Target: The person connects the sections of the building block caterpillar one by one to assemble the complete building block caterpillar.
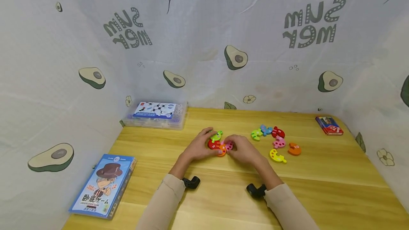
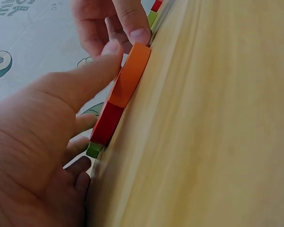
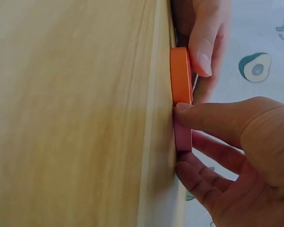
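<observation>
Near the middle of the table, my left hand spans a short joined row of puzzle pieces. The row has a green head piece with an eye, a red piece marked 2 and an orange piece marked 3. My left thumb lies on the orange piece, while the other fingers reach round the far side. A pink dotted piece is pinched between my right hand's thumb and fingers. It touches the end of the orange piece; whether it is fully interlocked I cannot tell.
Right of my hands lie loose green, blue, red, pink, yellow and orange puzzle pieces. A clear plastic case stands at the back left, a blue game box at left, a small red box far right.
</observation>
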Demonstrator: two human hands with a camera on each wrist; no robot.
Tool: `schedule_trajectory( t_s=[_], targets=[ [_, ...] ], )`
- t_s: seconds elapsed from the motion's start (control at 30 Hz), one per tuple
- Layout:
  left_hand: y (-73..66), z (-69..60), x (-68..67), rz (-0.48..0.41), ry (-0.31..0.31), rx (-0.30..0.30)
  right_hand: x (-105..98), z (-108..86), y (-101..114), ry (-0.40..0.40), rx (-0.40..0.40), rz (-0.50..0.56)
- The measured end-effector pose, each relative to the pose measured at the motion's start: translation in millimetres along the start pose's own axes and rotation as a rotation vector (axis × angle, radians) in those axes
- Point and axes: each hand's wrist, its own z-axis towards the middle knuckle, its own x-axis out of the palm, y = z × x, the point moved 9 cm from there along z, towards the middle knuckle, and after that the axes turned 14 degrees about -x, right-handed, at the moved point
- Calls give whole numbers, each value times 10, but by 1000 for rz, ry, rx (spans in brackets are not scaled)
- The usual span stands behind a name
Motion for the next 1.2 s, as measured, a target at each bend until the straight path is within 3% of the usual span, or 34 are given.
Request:
schedule_trajectory(
  t_s=[0.23,0.37,0.5,0.7,0.97,1.2],
  targets=[
    [-36,-5,-3,6,6,3,-178,-119,-157,-75,66,29],
    [-35,-19,-6,-3,21,-1,-408,-223,-295,-153,96,-26],
    [-26,-28,-10,4,29,-4,-596,-321,-406,-197,73,-96],
    [-56,-47,-28,-9,39,4,-703,-432,-512,-175,57,-154],
    [-40,-34,-43,-9,34,12,-651,-399,-462,-112,35,-150],
    [-32,-25,-22,-21,40,22,-627,-357,-475,-107,53,-150]
  ],
)
